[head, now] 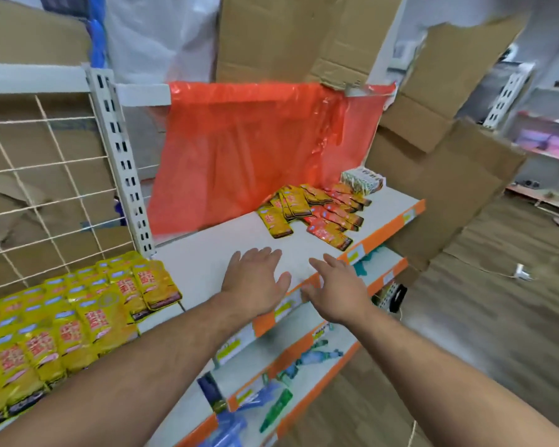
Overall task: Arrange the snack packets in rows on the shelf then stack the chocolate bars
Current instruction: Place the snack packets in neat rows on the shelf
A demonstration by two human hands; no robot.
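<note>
Left hand (255, 282) and right hand (339, 288) spread flat, empty; hasty sweeping could push yellow-and-red foil packets (307, 211) off the white shelf (207, 262).

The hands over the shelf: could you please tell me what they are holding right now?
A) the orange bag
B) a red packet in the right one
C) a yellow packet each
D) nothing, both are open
D: the left hand and the right hand both show straight, spread fingers with nothing in them, over a bare part of the shelf.
</note>
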